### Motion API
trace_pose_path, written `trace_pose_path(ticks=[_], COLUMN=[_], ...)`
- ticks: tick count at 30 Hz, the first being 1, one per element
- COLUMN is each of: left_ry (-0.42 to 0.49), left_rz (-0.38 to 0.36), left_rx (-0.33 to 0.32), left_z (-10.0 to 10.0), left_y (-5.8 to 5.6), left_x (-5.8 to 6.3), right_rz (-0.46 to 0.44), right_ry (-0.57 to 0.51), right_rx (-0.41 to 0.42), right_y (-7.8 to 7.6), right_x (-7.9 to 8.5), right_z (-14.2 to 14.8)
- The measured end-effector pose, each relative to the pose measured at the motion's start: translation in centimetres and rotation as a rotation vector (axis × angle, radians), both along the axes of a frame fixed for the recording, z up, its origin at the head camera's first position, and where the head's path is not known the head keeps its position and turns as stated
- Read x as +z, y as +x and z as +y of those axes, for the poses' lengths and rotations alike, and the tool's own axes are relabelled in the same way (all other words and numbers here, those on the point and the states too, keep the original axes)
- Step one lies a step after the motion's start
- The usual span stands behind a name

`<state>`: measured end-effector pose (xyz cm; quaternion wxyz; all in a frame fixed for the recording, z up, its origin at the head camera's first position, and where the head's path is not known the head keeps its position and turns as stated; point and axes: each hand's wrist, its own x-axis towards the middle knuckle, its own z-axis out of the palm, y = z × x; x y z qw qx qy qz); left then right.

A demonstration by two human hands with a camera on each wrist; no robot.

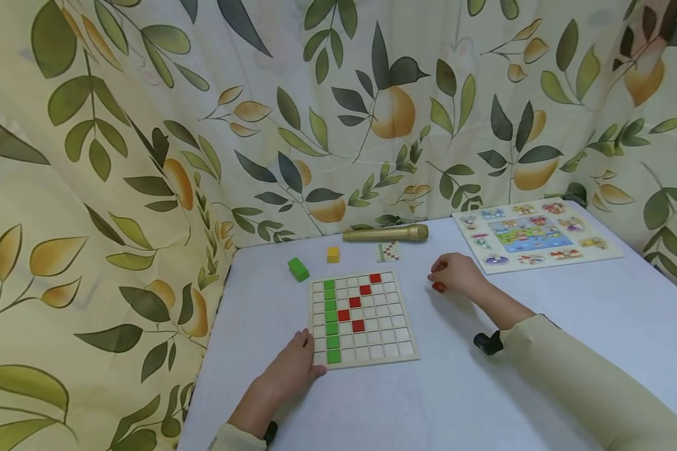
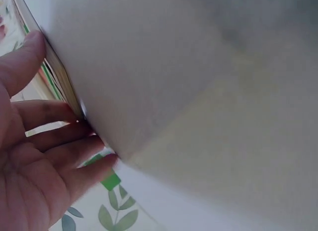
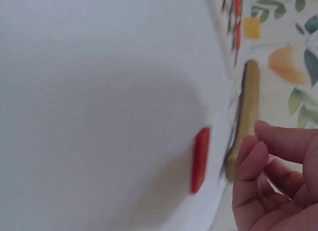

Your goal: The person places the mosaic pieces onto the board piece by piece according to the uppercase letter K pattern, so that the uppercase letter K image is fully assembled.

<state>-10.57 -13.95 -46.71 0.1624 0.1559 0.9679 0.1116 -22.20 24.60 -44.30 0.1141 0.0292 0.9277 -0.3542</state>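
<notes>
A wooden grid board (image 1: 381, 360) lies flat on the table, with green squares (image 1: 331, 328) down one column and several red squares (image 1: 355, 302) in other cells. My left hand (image 1: 291, 363) rests against the board's near left corner, its thumb on the near edge and its fingers along the left edge. To the right of the board, my right hand (image 1: 459, 274) hovers over the table with thumb and index finger bent close together. A red block (image 3: 200, 160) lies on the tabletop below those fingertips, apart from them in the right wrist view.
Behind the board are a green block (image 1: 298, 269), a yellow block (image 1: 333, 254), a small pattern card (image 1: 388, 252) and a gold microphone-shaped object (image 1: 386, 233). A picture puzzle board (image 1: 585, 255) lies at the back right. Leaf-patterned curtains (image 1: 327, 144) border the white table (image 1: 446, 401).
</notes>
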Motion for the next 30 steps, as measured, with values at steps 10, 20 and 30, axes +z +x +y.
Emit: trace_pose_path(ticks=[10,20,30], left_ry=[0.027,-0.048,-0.066], left_rz=[-0.077,-0.067,-0.071], left_rx=[-0.028,-0.071,-0.095], left_z=[-0.8,-1.1,-1.3], left_y=[-0.6,-0.8,-0.8], left_x=[0.0,-0.8,-0.6], right_rz=[-0.025,-0.033,-0.028], right_ry=[0.075,0.06,0.008], right_rx=[-0.004,-0.008,-0.042], right_y=[0.3,-0.1,-0.4], right_x=[-1.5,-2.0,-2.3], right_z=[2.9,3.5,3.4])
